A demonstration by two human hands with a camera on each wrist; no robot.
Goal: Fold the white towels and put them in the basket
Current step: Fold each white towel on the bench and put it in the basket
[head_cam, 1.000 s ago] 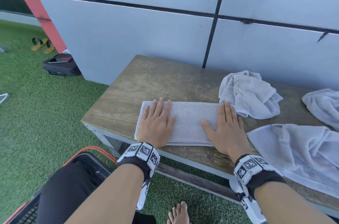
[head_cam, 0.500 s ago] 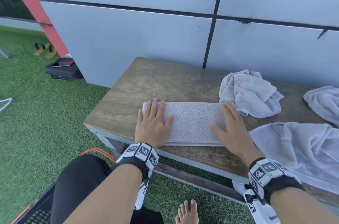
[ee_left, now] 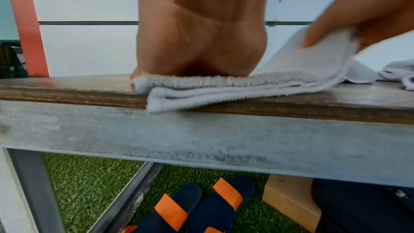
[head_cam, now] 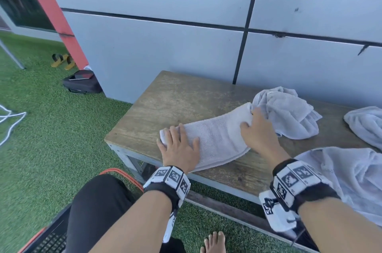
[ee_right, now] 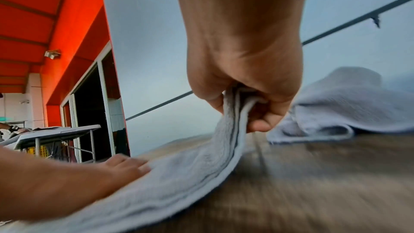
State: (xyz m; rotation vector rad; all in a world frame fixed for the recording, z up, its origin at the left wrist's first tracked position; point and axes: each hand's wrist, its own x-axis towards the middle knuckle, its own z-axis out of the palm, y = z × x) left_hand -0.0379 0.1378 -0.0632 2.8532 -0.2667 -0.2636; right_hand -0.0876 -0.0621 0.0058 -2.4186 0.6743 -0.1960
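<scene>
Towel [head_cam: 217, 139] end at 3 o'clock now lifts off worktop [head_cam: 175, 99], pinched by right hand [head_cam: 258, 134]; left hand [head_cam: 177, 149] flat, pinning; final fold starting.

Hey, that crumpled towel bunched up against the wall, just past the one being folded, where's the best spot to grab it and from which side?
Judging by its pose, take the crumpled towel at the loose edge hanging down on its right near side, coming from above and the front. The right hand is nearest, but it grips the folded towel. The wall blocks the far side.
</scene>
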